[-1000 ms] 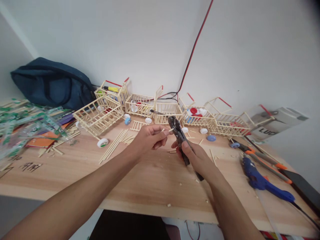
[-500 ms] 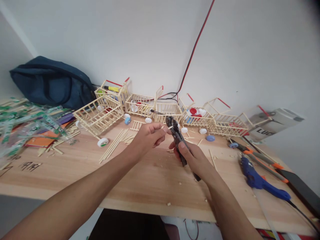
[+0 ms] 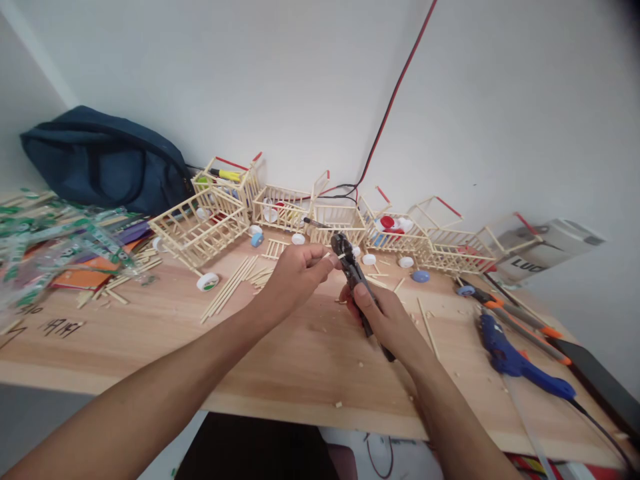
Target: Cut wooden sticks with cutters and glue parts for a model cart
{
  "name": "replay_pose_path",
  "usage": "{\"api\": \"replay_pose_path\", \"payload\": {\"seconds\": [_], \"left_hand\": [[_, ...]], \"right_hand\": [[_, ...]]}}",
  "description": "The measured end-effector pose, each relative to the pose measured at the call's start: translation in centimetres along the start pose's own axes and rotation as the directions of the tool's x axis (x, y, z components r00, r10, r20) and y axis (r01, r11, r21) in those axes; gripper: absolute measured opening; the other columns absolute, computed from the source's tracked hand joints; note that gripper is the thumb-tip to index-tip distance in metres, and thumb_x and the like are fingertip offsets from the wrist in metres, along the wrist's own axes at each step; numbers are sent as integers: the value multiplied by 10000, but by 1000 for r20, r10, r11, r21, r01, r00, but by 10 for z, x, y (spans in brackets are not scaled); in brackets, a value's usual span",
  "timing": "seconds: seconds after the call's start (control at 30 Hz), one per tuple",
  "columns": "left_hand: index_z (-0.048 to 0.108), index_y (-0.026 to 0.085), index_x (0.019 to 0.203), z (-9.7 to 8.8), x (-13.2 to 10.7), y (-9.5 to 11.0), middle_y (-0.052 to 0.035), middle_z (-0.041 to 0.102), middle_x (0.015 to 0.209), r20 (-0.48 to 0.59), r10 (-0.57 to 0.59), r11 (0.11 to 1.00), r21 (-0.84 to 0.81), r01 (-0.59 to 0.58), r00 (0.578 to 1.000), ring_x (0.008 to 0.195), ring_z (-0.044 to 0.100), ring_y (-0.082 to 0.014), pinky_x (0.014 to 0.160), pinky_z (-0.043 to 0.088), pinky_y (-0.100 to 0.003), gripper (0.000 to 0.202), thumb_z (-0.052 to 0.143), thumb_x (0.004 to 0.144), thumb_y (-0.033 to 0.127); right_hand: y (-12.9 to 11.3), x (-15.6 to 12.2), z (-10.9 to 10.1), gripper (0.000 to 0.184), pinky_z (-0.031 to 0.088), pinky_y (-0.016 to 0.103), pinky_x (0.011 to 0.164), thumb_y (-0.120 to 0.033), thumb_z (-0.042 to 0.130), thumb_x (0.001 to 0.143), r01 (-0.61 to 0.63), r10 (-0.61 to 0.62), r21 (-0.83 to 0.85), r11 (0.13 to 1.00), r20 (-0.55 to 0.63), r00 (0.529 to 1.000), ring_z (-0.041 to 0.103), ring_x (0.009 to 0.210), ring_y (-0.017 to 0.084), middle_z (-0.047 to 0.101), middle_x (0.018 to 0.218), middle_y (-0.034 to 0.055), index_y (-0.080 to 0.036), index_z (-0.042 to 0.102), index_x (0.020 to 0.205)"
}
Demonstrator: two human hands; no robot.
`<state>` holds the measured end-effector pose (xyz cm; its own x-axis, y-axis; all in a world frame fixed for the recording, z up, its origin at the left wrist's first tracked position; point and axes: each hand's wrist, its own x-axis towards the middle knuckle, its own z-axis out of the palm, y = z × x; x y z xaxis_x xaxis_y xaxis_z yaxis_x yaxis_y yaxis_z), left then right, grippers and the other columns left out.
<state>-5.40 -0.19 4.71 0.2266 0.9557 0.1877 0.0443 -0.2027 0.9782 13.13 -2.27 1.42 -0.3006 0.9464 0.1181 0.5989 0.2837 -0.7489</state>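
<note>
My left hand (image 3: 299,273) pinches a short thin wooden stick (image 3: 336,257) and holds its tip at the jaws of dark pliers (image 3: 350,265). My right hand (image 3: 383,318) is wrapped round the pliers' handles, above the middle of the wooden table (image 3: 280,360). Loose wooden sticks (image 3: 230,287) lie on the table left of my hands. A row of small stick-built carts (image 3: 280,210) with bottle-cap wheels stands along the wall behind.
A dark blue bag (image 3: 100,160) sits at the back left, with green wrappers (image 3: 45,233) and coloured paper in front. A blue glue gun (image 3: 520,363) and orange-handled tools (image 3: 520,317) lie at the right. A red and black cable (image 3: 395,100) runs up the wall.
Both hands, with the stick and pliers, have shifted slightly left and away. The stick stays at the pliers' jaws.
</note>
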Motion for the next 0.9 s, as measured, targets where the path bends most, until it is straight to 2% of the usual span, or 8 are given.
{"api": "replay_pose_path", "payload": {"seconds": [0.27,0.53,0.77,0.9], "left_hand": [[548,142,605,2,-3,-5,53,329,493,-19,47,992,120,-45,999,477,274,-70,476,178,-231,270,512,834,281],[494,147,577,7,-4,-11,53,324,504,-48,61,988,144,-53,997,489,281,-71,487,183,-231,307,512,839,307],[487,141,588,8,-3,-15,58,316,509,-47,54,989,143,-47,997,482,274,-62,482,184,-224,308,513,845,308],[536,131,678,6,-2,-14,62,331,519,5,27,999,36,-27,1000,472,266,-56,467,180,-216,275,496,866,329]], "right_hand": [[-3,-6,4,521,263,258,522,-597,294,935,14,-15,-26,1000,-35,999,412,540,127,457,578,-23,-180,530,731],[-2,-6,7,489,240,250,524,-542,311,945,33,-54,-171,985,-121,991,383,550,114,423,569,-26,-184,436,636],[3,-6,9,455,227,256,511,-519,382,927,20,-69,-251,968,-186,980,394,515,117,458,541,-19,-177,509,657],[3,-4,5,453,285,255,536,-543,374,922,29,-62,-204,979,-162,985,454,557,138,512,584,-2,-173,566,745]]}}
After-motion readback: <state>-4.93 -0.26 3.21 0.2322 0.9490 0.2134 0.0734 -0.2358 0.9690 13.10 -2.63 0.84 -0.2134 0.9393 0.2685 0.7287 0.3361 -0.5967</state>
